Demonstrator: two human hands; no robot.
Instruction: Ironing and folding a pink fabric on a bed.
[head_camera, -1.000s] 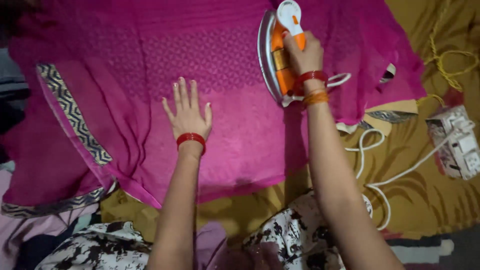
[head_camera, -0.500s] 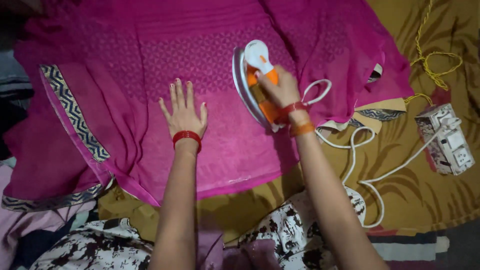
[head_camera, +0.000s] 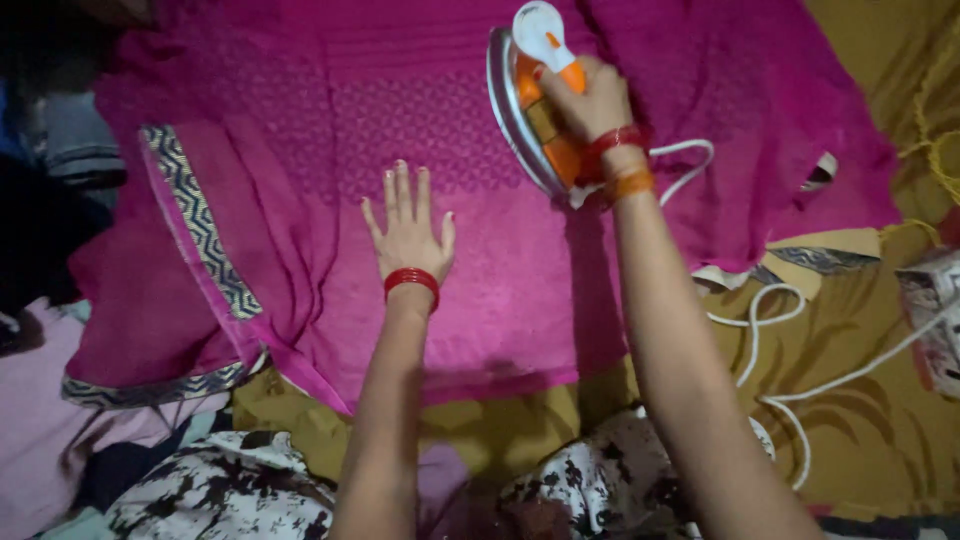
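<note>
Right hand (head_camera: 585, 100) gripping iron (head_camera: 530, 105), left hand (head_camera: 410, 235) flat on pink cloth (head_camera: 300, 150)

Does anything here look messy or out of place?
The white cord lies in loose loops across the mustard cloth, beside the right hand holding the iron. The pink garment has a folded-over edge.

One pink garment (head_camera: 420, 150) lies spread out; one iron (head_camera: 530, 105) sits on it, two hands on it too, left (head_camera: 408, 232) and right (head_camera: 588, 98); one white cord (head_camera: 770, 340) beside it.
</note>
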